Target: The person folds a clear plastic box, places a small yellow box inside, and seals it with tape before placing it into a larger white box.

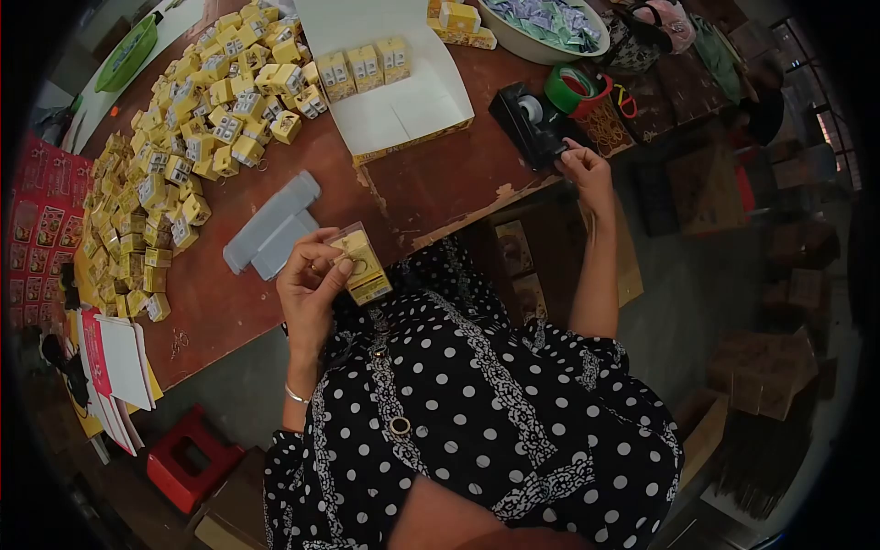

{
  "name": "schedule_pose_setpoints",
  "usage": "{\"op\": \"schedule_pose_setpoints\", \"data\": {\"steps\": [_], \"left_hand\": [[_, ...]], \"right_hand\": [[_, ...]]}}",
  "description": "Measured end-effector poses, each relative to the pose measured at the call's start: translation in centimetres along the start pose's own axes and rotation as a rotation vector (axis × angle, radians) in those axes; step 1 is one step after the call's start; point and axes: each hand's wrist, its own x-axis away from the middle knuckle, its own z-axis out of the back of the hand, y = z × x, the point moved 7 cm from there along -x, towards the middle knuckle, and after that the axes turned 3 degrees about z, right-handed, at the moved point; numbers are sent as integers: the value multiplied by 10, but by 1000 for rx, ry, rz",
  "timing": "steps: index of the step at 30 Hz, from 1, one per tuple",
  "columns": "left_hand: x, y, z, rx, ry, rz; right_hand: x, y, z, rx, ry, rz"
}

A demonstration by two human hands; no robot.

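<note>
My left hand (314, 277) is closed around a small yellow box (364, 268) with a clear plastic cover, held in front of my body. A thin metal ring (357, 267) lies against the box's face beside my thumb. Out to the right, my right hand (585, 172) pinches at the front tip of a black tape dispenser (521, 128). The tape's loose end is too small to see clearly between the fingertips. On the table near my left hand lie translucent grey plastic pieces (273, 225).
A large heap of yellow boxes (225, 119) covers the table's left. An open white carton (403, 115) holds several of them. Beyond the dispenser are green tape (564, 89), rubber bands (603, 128) and a basin of packets (550, 27). A red stool (192, 458) stands below.
</note>
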Motion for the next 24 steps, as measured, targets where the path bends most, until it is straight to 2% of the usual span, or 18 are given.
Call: {"op": "schedule_pose_setpoints", "data": {"steps": [7, 9, 10, 12, 14, 15, 17, 19, 21, 24], "left_hand": [[-2, -2, -2, 63, -13, 2], [-3, -3, -5, 91, -45, 16], [-5, -2, -5, 92, -29, 12], [-1, 3, -7, 93, -17, -21], [1, 14, -8, -8, 8, -66], [1, 18, -11, -52, 11, -107], [1, 18, -14, -11, 27, -125], [2, 26, -22, -101, 9, -256], [3, 28, -24, -118, 28, -282], [7, 31, -21, -259, 38, -348]], "right_hand": [[6, 0, -5, 5, 74, 164], [2, 13, 4, 137, 93, 244], [5, -4, -6, 134, 77, 246], [28, -59, -19, 365, 264, 436], [39, -85, -46, 201, 230, 413], [49, -100, -68, 179, 189, 393], [77, -122, -130, -154, -135, 311], [106, -130, -186, -318, -365, 236], [134, -136, -231, -307, -496, 141], [152, -126, -266, -304, -562, 29]]}}
